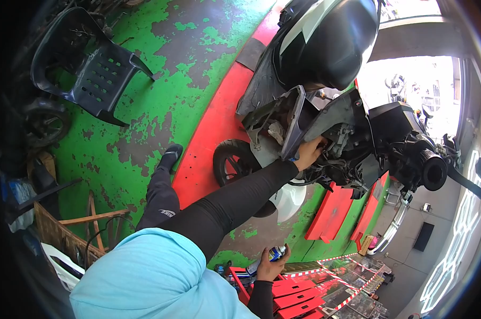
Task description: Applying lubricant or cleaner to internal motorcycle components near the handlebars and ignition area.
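My left hand reaches into the opened front of a scooter, beside a grey inner panel. Its fingers are bent in among the exposed dark parts and wiring; what they grip, if anything, is hidden. Lower down, my right hand is wrapped around a spray can with a blue and yellow label. The scooter's black seat is at the top, and its handlebar grip with lever is on the right. Below the panel shows a black wheel.
A dark plastic chair stands at upper left on the worn green floor. The scooter is over a red platform. Red metal slats are near my right hand, with a glass case edged in striped tape beyond. A wooden frame is lower left.
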